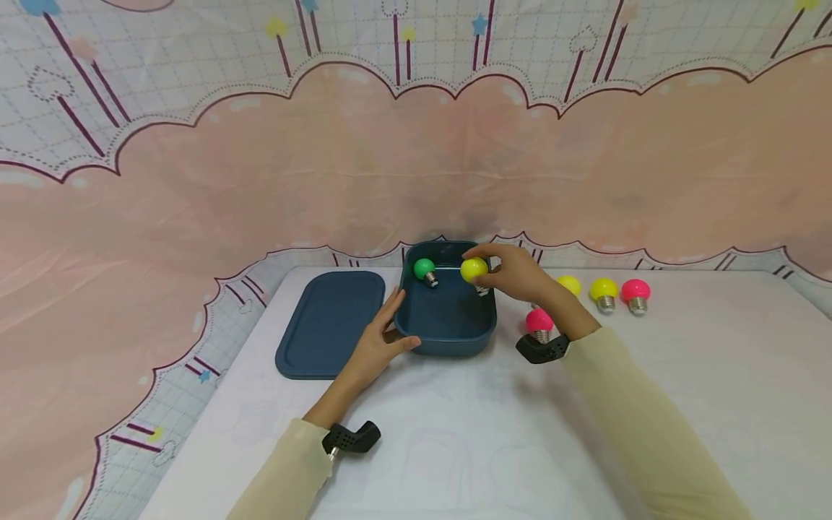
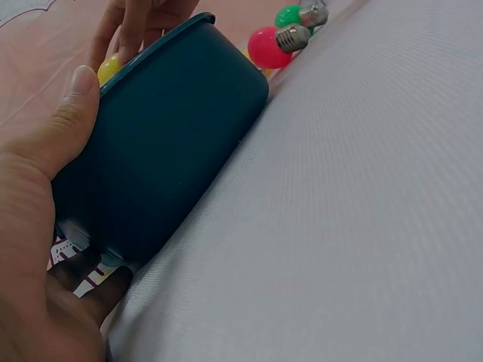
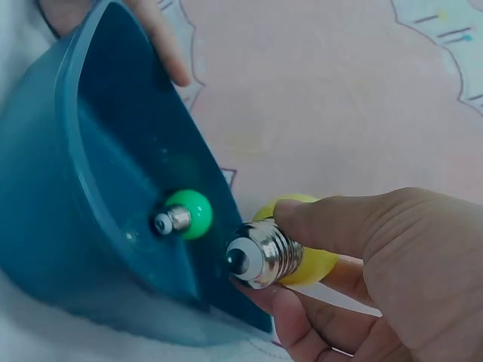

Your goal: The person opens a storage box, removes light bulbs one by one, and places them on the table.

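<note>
My right hand (image 1: 513, 273) pinches a yellow light bulb (image 1: 473, 269) between thumb and fingers, over the right side of a dark blue box (image 1: 451, 347). In the right wrist view, the bulb's metal screw base (image 3: 264, 253) points toward the box. Inside the box, near its left wall, lies a green light bulb (image 1: 425, 269). My left hand (image 1: 377, 345) holds the box at its front left corner, thumb (image 2: 72, 113) at the front rim and fingers along the left side.
A flat dark blue lid (image 1: 331, 325) lies left of the box. To the right are yellow bulbs (image 1: 604, 294) and pink bulbs (image 1: 635, 295), one pink bulb (image 1: 539, 321) by my right wrist. Another green bulb (image 2: 288, 16) shows in the left wrist view. A patterned cloth (image 1: 422, 166) hangs behind the white table.
</note>
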The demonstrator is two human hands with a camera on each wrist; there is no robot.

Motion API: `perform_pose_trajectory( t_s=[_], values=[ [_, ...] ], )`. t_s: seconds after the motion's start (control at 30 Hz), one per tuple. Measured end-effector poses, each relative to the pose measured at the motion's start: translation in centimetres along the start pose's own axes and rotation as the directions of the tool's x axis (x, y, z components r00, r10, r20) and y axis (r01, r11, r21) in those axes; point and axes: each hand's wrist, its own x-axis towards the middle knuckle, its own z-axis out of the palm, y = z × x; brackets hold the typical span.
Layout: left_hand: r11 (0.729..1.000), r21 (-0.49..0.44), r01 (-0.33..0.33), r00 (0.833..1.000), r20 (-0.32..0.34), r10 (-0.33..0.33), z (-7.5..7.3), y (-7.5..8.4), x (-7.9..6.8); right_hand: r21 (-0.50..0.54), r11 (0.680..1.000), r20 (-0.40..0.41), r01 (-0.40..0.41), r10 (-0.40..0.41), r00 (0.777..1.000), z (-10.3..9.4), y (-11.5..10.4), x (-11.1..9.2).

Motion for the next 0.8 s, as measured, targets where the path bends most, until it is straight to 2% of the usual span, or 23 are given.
perform_pose_trajectory(
  t_s=[0.8],
  values=[
    [1.000,-0.011,-0.023,1.000,-0.003,0.023,0.1,-0.6,0.3,-0.067,0.987,-0.117,-0.143,0.135,0.984,-4.9,2.7,-6.7]
  ],
)
